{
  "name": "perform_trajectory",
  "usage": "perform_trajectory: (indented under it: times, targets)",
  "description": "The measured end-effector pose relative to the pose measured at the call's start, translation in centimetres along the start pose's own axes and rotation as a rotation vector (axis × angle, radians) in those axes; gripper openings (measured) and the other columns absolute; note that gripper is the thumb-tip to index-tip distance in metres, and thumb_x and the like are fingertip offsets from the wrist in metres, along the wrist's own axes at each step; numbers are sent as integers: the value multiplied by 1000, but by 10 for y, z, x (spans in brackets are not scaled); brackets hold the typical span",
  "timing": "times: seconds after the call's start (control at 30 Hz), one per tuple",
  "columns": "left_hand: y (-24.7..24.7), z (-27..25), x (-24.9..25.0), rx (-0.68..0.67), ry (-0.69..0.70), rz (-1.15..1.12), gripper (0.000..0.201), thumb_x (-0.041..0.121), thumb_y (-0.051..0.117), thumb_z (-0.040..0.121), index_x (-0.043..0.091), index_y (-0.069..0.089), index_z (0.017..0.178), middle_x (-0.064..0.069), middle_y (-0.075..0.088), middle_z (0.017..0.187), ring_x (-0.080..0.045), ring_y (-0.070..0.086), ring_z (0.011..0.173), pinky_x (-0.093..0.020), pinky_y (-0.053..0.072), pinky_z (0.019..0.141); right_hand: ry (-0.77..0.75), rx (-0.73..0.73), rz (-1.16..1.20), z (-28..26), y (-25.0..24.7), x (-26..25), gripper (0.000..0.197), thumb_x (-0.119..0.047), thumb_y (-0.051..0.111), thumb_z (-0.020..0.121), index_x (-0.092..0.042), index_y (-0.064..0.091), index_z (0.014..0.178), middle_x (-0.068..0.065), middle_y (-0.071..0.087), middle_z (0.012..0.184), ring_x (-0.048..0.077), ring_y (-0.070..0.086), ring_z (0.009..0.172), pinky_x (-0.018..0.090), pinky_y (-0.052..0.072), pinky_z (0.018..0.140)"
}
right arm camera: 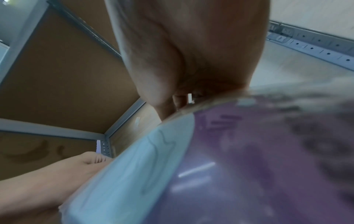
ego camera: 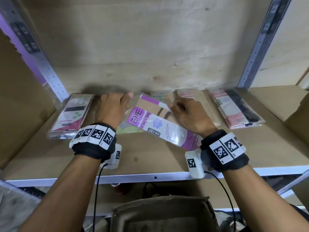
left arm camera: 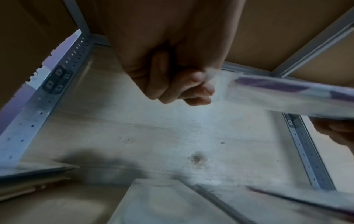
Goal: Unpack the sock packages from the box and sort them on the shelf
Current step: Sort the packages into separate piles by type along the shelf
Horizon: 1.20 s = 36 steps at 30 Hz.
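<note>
A purple and white sock package [ego camera: 155,121] is held between both hands, slightly above the wooden shelf board [ego camera: 150,158]. My left hand [ego camera: 115,104] pinches its clear plastic left edge with curled fingers [left arm camera: 191,89]. My right hand [ego camera: 184,108] grips its far right side, thumb on top. The package [left arm camera: 287,97] shows as a blurred strip in the left wrist view. It fills the right wrist view [right arm camera: 249,159], hiding my right fingers. A green-patterned pack [ego camera: 128,129] lies under it.
More sock packs lie on the shelf: a pink and white one [ego camera: 71,114] at the left, a beige one [ego camera: 189,96] behind my right hand, a pink and black one [ego camera: 234,108] at the right. Metal uprights [ego camera: 51,76] flank the bay. The cardboard box [ego camera: 163,215] sits below.
</note>
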<state>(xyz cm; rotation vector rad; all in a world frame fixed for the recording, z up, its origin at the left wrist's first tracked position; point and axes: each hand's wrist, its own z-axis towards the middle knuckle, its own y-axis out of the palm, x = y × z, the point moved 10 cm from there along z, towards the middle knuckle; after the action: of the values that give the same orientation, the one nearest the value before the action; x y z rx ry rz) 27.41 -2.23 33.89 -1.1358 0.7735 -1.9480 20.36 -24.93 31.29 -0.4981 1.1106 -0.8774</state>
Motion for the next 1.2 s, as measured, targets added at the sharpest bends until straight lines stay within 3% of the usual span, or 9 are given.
perform_trajectory:
  times: [0.07, 0.1, 0.17, 0.33, 0.6, 0.73, 0.83, 0.97, 1.2]
  targets:
    - [-4, 0, 6, 28, 26, -88, 58, 53, 44, 100, 16, 55, 56, 3, 56, 49, -4, 53, 44, -19, 38, 51, 3, 20, 12, 0, -5, 3, 43, -40, 51, 101, -27, 43, 61, -11, 50, 59, -2, 46, 58, 6, 34, 57]
    - [-5, -1, 9, 43, 47, -135, 58, 50, 47, 100, 16, 51, 53, 5, 51, 43, -2, 48, 38, -11, 31, 45, 3, 28, 19, 0, -6, 4, 43, -41, 51, 101, -27, 44, 61, -11, 50, 59, -2, 46, 58, 7, 34, 57]
    - [-6, -3, 12, 47, 75, -259, 56, 45, 51, 100, 19, 46, 51, 7, 43, 37, -3, 43, 34, -10, 29, 41, -4, 33, 40, -1, -8, 6, 43, -41, 52, 101, -27, 44, 60, -11, 50, 58, -3, 47, 56, 8, 35, 58]
    - [-2, -4, 15, 16, 18, -453, 51, 46, 49, 101, 6, 59, 71, 2, 45, 44, -6, 42, 32, -12, 33, 39, 29, 30, 150, -8, -10, 17, 46, -46, 53, 99, -22, 48, 60, -6, 53, 56, 7, 50, 56, 22, 39, 62]
    - [-18, -14, 24, 157, 68, -452, 55, 39, 52, 101, 3, 46, 60, 5, 36, 45, -7, 35, 40, -11, 27, 41, 41, 22, 235, -13, -10, 20, 51, -48, 53, 98, -20, 45, 57, -8, 50, 47, 6, 46, 47, 28, 43, 62]
    - [-1, -11, 8, 102, -74, -684, 52, 42, 59, 96, 13, 45, 56, 9, 33, 40, -5, 27, 37, -14, 25, 39, 45, 6, 274, -15, -6, 22, 50, -48, 54, 99, -22, 44, 57, -9, 49, 48, 7, 45, 47, 27, 40, 60]
    - [16, -10, -3, 43, -209, -942, 50, 48, 65, 91, 20, 45, 54, 3, 31, 47, -13, 23, 42, -22, 18, 43, 34, 14, 274, -15, -6, 22, 51, -48, 53, 99, -22, 43, 56, -9, 48, 48, 4, 43, 47, 24, 38, 59]
    - [31, -10, -11, -9, -315, -1094, 52, 54, 67, 86, 23, 50, 49, 7, 35, 42, -10, 24, 36, -16, 21, 36, 36, 10, 291, -16, -4, 24, 51, -48, 54, 99, -21, 43, 56, -8, 47, 47, 4, 43, 46, 24, 39, 59]
    - [52, -14, -2, -183, -404, -1302, 56, 52, 64, 90, 23, 45, 47, 6, 31, 40, -8, 22, 30, -17, 26, 33, 59, -8, 329, -16, 1, 30, 52, -47, 53, 99, -20, 42, 56, -9, 46, 44, 4, 41, 42, 26, 36, 59]
